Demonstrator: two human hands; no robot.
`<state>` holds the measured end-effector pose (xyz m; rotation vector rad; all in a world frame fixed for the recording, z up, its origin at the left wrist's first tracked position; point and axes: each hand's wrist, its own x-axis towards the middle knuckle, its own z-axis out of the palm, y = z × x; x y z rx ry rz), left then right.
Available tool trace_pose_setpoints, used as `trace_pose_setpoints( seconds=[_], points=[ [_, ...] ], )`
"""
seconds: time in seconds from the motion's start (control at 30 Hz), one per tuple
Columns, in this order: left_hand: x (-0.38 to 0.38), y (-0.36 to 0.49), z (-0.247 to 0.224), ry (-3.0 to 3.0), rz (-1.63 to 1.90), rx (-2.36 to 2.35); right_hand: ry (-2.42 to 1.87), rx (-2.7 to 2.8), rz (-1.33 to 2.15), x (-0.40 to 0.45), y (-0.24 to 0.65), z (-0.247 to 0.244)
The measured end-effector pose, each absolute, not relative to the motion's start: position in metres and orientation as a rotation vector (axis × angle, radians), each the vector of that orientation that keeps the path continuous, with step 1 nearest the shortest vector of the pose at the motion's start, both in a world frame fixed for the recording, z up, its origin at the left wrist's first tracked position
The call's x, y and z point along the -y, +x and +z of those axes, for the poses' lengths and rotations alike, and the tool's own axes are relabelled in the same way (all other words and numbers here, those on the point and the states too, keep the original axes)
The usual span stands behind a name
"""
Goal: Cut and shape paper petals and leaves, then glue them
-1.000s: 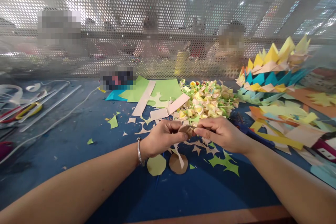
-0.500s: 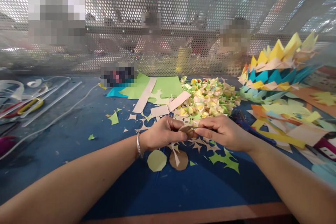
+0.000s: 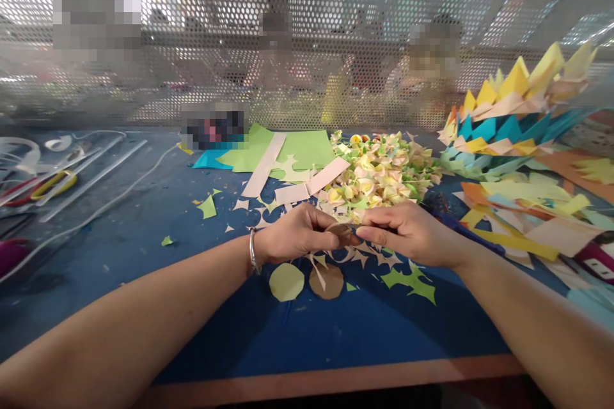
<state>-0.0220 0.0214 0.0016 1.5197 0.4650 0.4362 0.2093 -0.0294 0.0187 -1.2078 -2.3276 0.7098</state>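
Observation:
My left hand [image 3: 300, 230], with a silver bracelet at the wrist, pinches a small brown disc [image 3: 341, 230] above the blue table. My right hand [image 3: 400, 230] is closed at the disc's right side, thumb and fingers together on something thin that I cannot make out. Below my hands lie a pale green disc [image 3: 286, 282] and a brown disc [image 3: 326, 284] with a thin pink paper sliver on it. Beyond them is a pile of small folded paper pieces [image 3: 378, 169] in pink, yellow and green. Star-like green scraps [image 3: 412, 282] lie to the right.
Scissors with yellow and red handles [image 3: 55, 185], clear sticks [image 3: 93, 180] and a white cord [image 3: 119, 198] lie at the left. Green sheets [image 3: 307, 148] are at the back. Layered spiky paper [image 3: 513, 121] and coloured strips [image 3: 556, 230] fill the right. A perforated screen [image 3: 307, 89] stands behind.
The view has tilted slightly down. Both hands remain together at the small brown disc, which appears tilted a little flatter.

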Motion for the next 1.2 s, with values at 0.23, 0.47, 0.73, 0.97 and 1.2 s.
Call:
trace_pose_setpoints(
  seconds=[0.23,0.47,0.73,0.97,1.2],
  points=[
    [-0.0223,-0.0222,0.0021,1.547,0.406,-0.463,-1.205,2.334,0.725,0.0295,0.2095,0.0193],
    [-0.0224,-0.0218,0.0025,1.544,0.398,-0.445,-1.201,2.330,0.735,0.0305,0.2088,0.0191],
    [-0.0252,-0.0230,0.0010,1.583,0.356,-0.477,-1.184,2.364,0.720,0.0304,0.2089,0.0190],
    [-0.0267,-0.0241,0.0010,1.658,0.327,-0.481,-1.179,2.395,0.708,0.0299,0.2088,0.0188],
    [-0.0273,-0.0250,0.0020,1.719,0.276,-0.478,-1.142,2.445,0.673,0.0300,0.2085,0.0192]
  ],
)
